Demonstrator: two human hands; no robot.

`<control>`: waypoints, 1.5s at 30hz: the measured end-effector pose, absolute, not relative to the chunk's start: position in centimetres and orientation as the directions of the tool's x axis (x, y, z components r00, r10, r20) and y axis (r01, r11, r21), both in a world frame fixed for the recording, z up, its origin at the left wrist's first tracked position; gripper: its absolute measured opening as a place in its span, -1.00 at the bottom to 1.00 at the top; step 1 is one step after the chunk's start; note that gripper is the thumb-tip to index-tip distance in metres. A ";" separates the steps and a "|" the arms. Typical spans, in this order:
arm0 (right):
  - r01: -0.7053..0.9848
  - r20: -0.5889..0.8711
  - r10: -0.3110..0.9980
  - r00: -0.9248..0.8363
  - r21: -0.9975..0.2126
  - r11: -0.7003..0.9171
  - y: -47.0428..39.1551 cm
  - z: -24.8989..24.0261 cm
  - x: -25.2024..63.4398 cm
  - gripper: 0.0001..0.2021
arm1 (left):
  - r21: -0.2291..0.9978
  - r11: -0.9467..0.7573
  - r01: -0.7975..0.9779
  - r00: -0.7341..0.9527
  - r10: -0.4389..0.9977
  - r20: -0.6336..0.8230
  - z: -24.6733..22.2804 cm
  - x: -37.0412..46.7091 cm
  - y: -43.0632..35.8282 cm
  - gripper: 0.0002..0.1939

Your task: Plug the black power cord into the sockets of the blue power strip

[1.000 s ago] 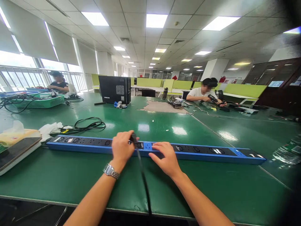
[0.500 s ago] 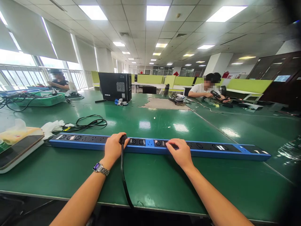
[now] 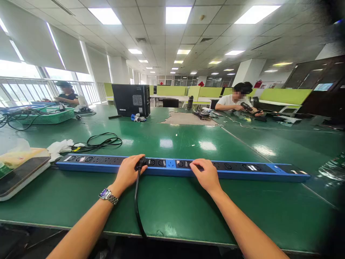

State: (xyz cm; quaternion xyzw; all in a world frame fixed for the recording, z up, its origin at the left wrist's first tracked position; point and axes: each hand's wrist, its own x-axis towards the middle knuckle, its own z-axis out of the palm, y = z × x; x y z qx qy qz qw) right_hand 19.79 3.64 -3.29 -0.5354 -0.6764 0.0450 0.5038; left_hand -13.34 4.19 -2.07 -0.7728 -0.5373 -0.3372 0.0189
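A long blue power strip [image 3: 170,172] with black socket panels lies across the green table, left to right. My left hand [image 3: 130,169] is closed around a black power plug [image 3: 142,162], which sits on the strip just left of centre. The plug's prongs are hidden, and its thick black cord [image 3: 137,205] hangs toward me over the table edge. On the strip's right half, my right hand [image 3: 206,174] is closed on the strip, with thumb and forefinger close together over the sockets. A metal-band watch [image 3: 108,196] is on my left wrist.
At left lie a phone [image 3: 21,174], white tissue [image 3: 60,147] and a coiled black cable [image 3: 105,141]. Farther back are a green basket [image 3: 48,118] of cables and a black computer case [image 3: 131,100]. A plastic bottle [image 3: 334,169] lies at right. Two people sit across the table.
My left wrist and forearm have shifted left and slightly down, and the cord has swung left, while the hand stays on the plug. My right hand has hardly moved.
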 end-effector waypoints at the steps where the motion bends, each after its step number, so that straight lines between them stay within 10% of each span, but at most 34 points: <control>1: 0.677 0.626 0.775 0.087 -0.608 0.415 3.6 -3.3 19.8 -0.78 | 0.338 -0.441 0.831 0.197 0.803 0.563 -2.2 -13.5 4.2 -0.53; 31: 0.676 0.571 0.810 0.134 -0.651 0.347 3.7 -3.3 19.4 -0.76 | 0.298 -0.545 0.784 0.210 0.683 0.699 -2.0 -13.3 3.5 -0.79; 45: 0.653 0.561 0.815 0.146 -0.673 0.347 3.6 -3.1 19.1 -0.76 | 0.675 -0.504 0.539 0.126 0.841 0.527 -0.2 -13.9 4.4 -0.60</control>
